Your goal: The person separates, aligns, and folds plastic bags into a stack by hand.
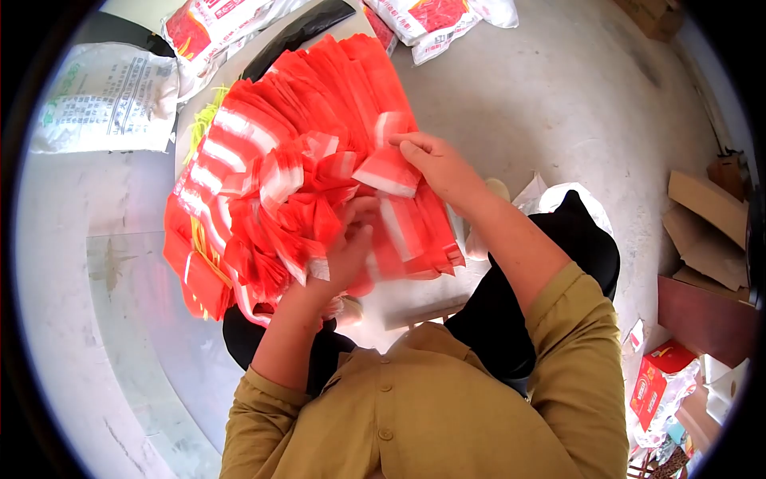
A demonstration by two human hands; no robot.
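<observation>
A thick fanned pile of red mesh bags [319, 96] with white bands lies in front of me, many of them crumpled in the middle. My right hand [443, 168] is closed at the pile's right side, pinching the white-banded edge of one red mesh bag [388, 171] between thumb and fingers. My left hand [351, 249] is against the bunched bags, its fingers curved and apart, slightly blurred. Nothing shows between those fingertips. Yellow drawstrings [204, 243] stick out along the pile's left side.
Printed white sacks [112, 100] and red-and-white packages [215, 28] lie beyond the pile. A black strip [299, 36] rests behind it. To the right are cardboard [706, 227], a red box [661, 383] and the concrete floor [558, 104]. My knees [495, 319] are below.
</observation>
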